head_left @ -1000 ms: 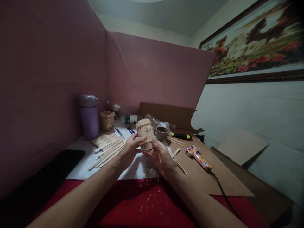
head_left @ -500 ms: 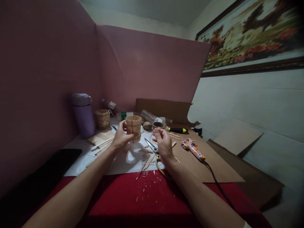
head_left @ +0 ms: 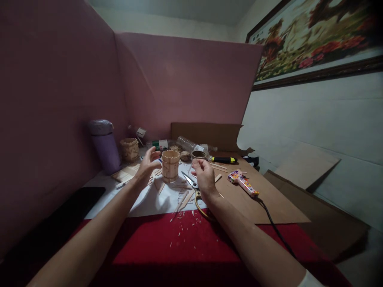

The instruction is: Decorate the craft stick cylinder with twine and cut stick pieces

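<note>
A small round wooden pot [head_left: 170, 167] with a scalloped rim stands upright on the white paper. Just left of it is my left hand [head_left: 147, 164], its fingers apart and off the pot. To the right of the pot my right hand [head_left: 205, 175] is pinched closed, thumb against fingers. A thin pale strand seems to hang from that pinch, too fine to name. Under and beside the right hand lie scissors [head_left: 198, 199] with gold handles and parted blades. Cut wooden sticks [head_left: 186, 198] are scattered by the blades.
A floral glue gun [head_left: 243, 183] with a black cord lies on cardboard [head_left: 269, 211] at right. Behind are a tape roll [head_left: 198, 154], a yellow-black cutter [head_left: 224, 160] and a plastic bottle [head_left: 189, 144]. A second pot [head_left: 129, 149] and purple tumbler [head_left: 105, 149] stand left.
My left hand has let go of the pot and drawn a little left. The pot, held up before, now rests on the paper. My right hand stays pinched in nearly the same place.
</note>
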The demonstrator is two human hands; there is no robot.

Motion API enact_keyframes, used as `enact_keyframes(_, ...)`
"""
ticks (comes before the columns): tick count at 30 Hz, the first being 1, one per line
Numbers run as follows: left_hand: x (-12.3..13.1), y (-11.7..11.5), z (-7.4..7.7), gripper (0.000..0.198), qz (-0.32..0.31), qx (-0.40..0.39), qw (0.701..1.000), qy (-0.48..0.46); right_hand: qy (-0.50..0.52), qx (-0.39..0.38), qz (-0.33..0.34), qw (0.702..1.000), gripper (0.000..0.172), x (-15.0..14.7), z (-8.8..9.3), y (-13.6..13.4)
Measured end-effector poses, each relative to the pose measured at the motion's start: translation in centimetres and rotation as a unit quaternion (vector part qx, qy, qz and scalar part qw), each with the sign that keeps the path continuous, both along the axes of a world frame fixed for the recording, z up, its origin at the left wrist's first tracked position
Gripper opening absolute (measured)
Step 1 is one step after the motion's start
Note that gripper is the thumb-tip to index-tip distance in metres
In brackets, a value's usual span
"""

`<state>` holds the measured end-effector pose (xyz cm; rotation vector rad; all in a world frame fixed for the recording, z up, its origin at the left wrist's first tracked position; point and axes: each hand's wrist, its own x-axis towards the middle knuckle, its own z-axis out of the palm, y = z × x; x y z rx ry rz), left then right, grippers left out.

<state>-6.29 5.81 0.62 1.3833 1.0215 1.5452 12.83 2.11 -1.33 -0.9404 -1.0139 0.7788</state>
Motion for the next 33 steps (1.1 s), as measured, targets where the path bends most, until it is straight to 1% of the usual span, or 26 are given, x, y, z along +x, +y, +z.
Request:
enact_keyframes(1,-0.2,0.1,0.7,0.076,-0.007,0.010,1.000,0.011,-0.003,0.000,-0.001,1.000,0.032,0.0,0.0,0.1)
enact_keyframes(2,-0.3,0.2,1.4,0.070,-0.026,0.033,0.997,0.063,-0.006,0.001,-0.002,1.000,0.032,0.0,-0.1,0.1)
enact_keyframes(3,-0.3,0.4,2.1,0.059,-0.044,0.057,0.989,0.131,-0.008,0.001,-0.003,1.000,0.031,0.0,-0.1,0.2)
enact_keyframes(4,-0.3,0.6,2.7,0.043,-0.052,0.083,0.972,0.212,-0.011,0.001,-0.005,1.000,0.031,0.1,-0.2,0.3)
enact_keyframes(5,-0.3,0.9,3.1,0.026,-0.054,0.112,0.949,0.290,-0.014,0.001,-0.006,1.000,0.031,0.1,-0.3,0.4)
enact_keyframes(6,-0.2,1.2,3.5,0.013,-0.060,0.122,0.941,0.310,-0.016,0.001,-0.007,1.000,0.031,0.1,-0.3,0.5)
enact_keyframes(7,-0.1,1.4,3.8,0.007,-0.065,0.128,0.933,0.329,-0.019,0.002,-0.007,1.000,0.031,0.1,-0.4,0.6)
enact_keyframes(9,0.1,1.9,4.0,0.013,-0.055,0.141,0.926,0.346,-0.025,0.002,-0.006,1.000,0.031,0.1,-0.5,0.7)
enact_keyframes(12,0.4,2.1,4.0,0.021,-0.013,0.163,0.915,0.369,-0.034,0.002,0.001,0.999,0.029,0.1,-0.6,0.8)
enact_keyframes(15,0.4,1.7,4.1,0.025,0.020,0.196,0.897,0.395,-0.040,0.000,0.007,0.999,0.029,0.1,-0.7,0.9)
enact_keyframes(17,0.2,1.3,4.4,0.027,0.029,0.214,0.898,0.382,-0.042,-0.002,0.009,0.999,0.030,0.2,-0.8,1.0)
enact_keyframes(18,0.1,1.1,4.6,0.029,0.023,0.216,0.904,0.369,-0.042,-0.003,0.010,0.999,0.031,0.2,-0.8,1.1)
enact_keyframes(20,-0.1,0.9,4.9,0.027,-0.022,0.209,0.911,0.356,-0.042,-0.004,0.010,0.999,0.033,0.2,-0.9,1.2)
enact_keyframes(22,-0.3,0.9,5.2,0.017,-0.083,0.206,0.895,0.387,-0.042,-0.005,0.012,0.999,0.032,0.3,-1.0,1.3)
enact_keyframes(24,-0.4,1.1,5.1,0.008,-0.120,0.209,0.870,0.430,-0.042,-0.006,0.015,0.999,0.031,0.3,-1.0,1.3)
enact_keyframes(26,-0.4,1.5,5.0,0.003,-0.122,0.213,0.856,0.455,-0.043,-0.007,0.018,0.999,0.029,0.3,-1.0,1.2)
enact_keyframes(29,-0.2,1.9,4.7,0.010,-0.108,0.221,0.850,0.466,-0.045,-0.010,0.020,0.999,0.028,0.3,-1.1,1.2)
enact_keyframes(33,0.2,2.1,4.6,0.012,-0.092,0.243,0.839,0.479,-0.047,-0.013,0.020,0.999,0.027,0.3,-1.1,1.2)
